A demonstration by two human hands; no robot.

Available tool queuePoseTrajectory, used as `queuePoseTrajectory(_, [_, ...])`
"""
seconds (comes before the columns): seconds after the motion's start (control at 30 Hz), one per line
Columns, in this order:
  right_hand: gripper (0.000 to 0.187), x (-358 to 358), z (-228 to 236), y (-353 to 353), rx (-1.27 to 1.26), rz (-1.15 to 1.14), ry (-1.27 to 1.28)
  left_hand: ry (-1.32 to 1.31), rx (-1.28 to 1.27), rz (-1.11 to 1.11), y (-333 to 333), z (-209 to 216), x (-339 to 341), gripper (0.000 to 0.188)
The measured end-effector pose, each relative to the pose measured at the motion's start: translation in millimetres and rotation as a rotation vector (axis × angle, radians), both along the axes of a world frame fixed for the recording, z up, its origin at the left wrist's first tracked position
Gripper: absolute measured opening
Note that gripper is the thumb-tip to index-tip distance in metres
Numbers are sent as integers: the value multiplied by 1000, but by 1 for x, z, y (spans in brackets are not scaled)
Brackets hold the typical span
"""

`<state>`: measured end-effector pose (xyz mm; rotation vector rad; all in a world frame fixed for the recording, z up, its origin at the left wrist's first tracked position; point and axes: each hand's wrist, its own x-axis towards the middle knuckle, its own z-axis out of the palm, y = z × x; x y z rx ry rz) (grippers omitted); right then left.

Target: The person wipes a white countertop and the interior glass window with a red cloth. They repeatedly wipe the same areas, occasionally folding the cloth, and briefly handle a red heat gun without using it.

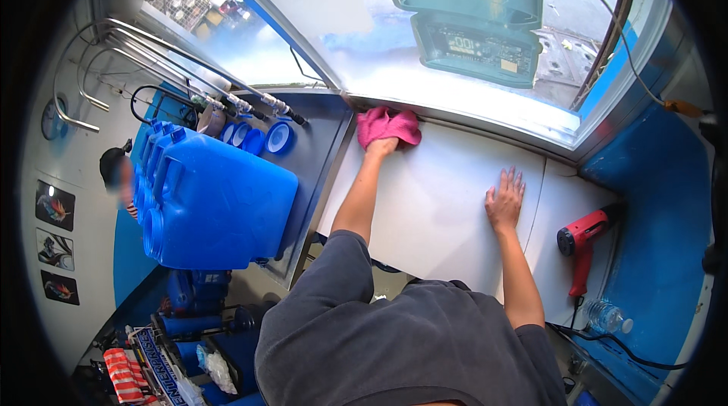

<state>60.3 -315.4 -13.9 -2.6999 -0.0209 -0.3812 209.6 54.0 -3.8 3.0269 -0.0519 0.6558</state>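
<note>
The left hand [381,145] presses down on a pink cloth [388,125]. Its fingers are buried in the folds, so I cannot tell whether they are spread or bunched. The cloth lies at the far edge of a white counter [432,201], right against the sill of the window [455,87] beyond the fingertips.

The right hand [506,200] lies flat on the same counter, its fingers [513,177] slightly spread and pointing toward the window, holding nothing. It is well apart from the cloth.

To the right of that hand, a red heat gun [582,243] rests on the counter, and a clear plastic bottle [607,317] lies nearer the body. To the left of the cloth hand stand large blue water jugs [220,205], with metal filling pipes [182,76] above them.
</note>
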Motion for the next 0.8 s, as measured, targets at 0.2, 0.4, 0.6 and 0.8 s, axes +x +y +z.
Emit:
queuePoseTrajectory(0.2, [58, 0, 4, 3, -23, -12, 42, 235, -421, 18, 20, 21, 22, 51])
queuePoseTrajectory(0.4, [60, 2, 4, 4, -43, -13, 60, 375, -176, 62, -8, -21, 34, 37])
queuePoseTrajectory(0.6, [59, 2, 3, 5, -49, -22, 55, 267, -361, -211, -97, -10, -29, 44])
queuePoseTrajectory(0.8, [58, 2, 4, 1, 17, -10, 56, 26, -319, -444, -137, 11, -38, 39])
